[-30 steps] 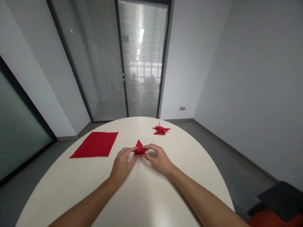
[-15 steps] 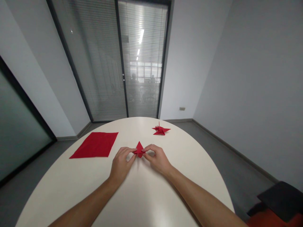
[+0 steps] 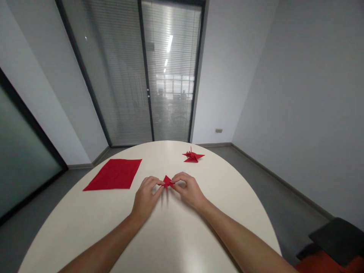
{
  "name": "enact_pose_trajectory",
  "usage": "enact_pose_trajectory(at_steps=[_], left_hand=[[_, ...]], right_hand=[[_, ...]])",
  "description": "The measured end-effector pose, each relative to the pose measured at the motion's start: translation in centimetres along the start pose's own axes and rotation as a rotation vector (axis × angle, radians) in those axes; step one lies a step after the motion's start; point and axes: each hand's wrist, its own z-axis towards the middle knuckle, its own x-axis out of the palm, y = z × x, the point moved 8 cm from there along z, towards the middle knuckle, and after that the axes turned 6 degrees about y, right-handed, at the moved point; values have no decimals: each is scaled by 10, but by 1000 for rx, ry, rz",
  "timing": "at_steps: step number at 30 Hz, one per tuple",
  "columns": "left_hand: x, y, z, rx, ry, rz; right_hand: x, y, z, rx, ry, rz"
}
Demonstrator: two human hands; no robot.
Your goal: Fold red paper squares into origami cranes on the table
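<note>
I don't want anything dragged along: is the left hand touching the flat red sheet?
Apart. The head view shows a strip of white table between the left hand, which pinches the small folded paper, and the flat red sheet.

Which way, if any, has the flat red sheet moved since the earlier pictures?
No, no visible shift: the flat red sheet lies in the same spot on the white table.

Looking forward and down from the head, near above a round white table [image 3: 71, 220], toward venetian blinds [image 3: 173, 102].
</note>
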Motion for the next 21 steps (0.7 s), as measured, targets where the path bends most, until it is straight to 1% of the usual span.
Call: enact_pose_trajectory(at_steps=[2, 6, 9, 17, 21], left_hand=[[1, 0, 0, -13, 6, -11], [3, 2, 1, -38, 25, -43], [5, 6, 1, -81, 39, -44], [13, 14, 0, -161, 90, -97], [12, 19, -1, -199, 67, -134]], right_hand=[[1, 0, 0, 9, 13, 19], [3, -5, -1, 91, 28, 25], [5, -10, -2, 150, 39, 52], [14, -21, -1, 219, 85, 227], [18, -27, -1, 251, 98, 322]])
